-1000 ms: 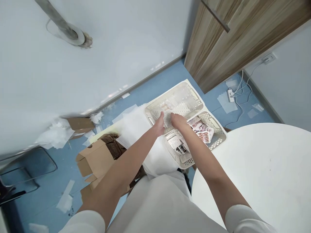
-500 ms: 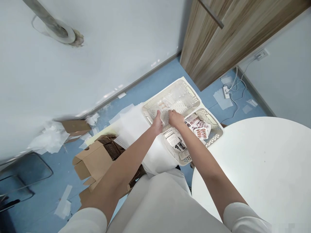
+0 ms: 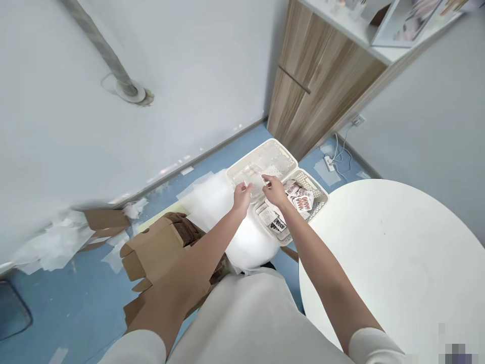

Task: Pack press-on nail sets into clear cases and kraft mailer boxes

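My left hand (image 3: 242,197) and my right hand (image 3: 274,190) pinch a thin, clear plastic piece (image 3: 256,184) by its two sides. Whether it is a bag or a case I cannot tell. Below and behind it lies the far white basket (image 3: 286,151), with see-through plastic pieces inside, one showing orange-pink shapes. Nearer to my right forearm is a second white basket (image 3: 321,198). It holds several cards of false nails (image 3: 303,203), some reddish and some dark, and my right arm partly covers them.
A round white table (image 3: 386,263) stands at the right. Flattened brown cardboard boxes (image 3: 155,247) and white plastic wrapping (image 3: 212,199) lie to the left. A wooden cabinet (image 3: 318,76) stands ahead, near a power strip (image 3: 329,163) with cables on the floor.
My view has tilted up, bringing the cabinet top into sight. My hands have drawn slightly apart, and the clear plastic piece is now spread between them.
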The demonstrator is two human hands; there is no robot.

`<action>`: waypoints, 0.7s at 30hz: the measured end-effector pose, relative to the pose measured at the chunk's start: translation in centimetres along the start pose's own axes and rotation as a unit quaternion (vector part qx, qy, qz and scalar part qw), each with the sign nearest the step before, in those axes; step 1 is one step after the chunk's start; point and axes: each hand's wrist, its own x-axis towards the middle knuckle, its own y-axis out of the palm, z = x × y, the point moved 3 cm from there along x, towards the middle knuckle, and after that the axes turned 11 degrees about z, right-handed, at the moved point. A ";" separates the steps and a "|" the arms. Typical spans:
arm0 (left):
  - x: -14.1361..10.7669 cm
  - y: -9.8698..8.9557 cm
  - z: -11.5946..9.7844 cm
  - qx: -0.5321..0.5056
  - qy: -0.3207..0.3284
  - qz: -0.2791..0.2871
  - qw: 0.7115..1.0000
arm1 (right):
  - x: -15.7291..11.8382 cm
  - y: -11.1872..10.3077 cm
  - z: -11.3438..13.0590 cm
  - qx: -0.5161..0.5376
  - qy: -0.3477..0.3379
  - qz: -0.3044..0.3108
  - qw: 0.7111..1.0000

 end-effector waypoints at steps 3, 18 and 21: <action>-2.4 -1.0 -0.2 0.020 0.058 -0.023 0.998 | -2.0 -0.2 1.5 0.094 -0.030 -0.026 0.995; -16.6 -8.6 2.2 -0.070 0.123 0.180 0.973 | -16.4 4.7 6.7 0.400 -0.048 0.017 0.915; -18.4 -9.2 3.2 -0.088 0.107 0.187 0.973 | -19.1 6.3 7.0 0.456 -0.022 -0.016 0.889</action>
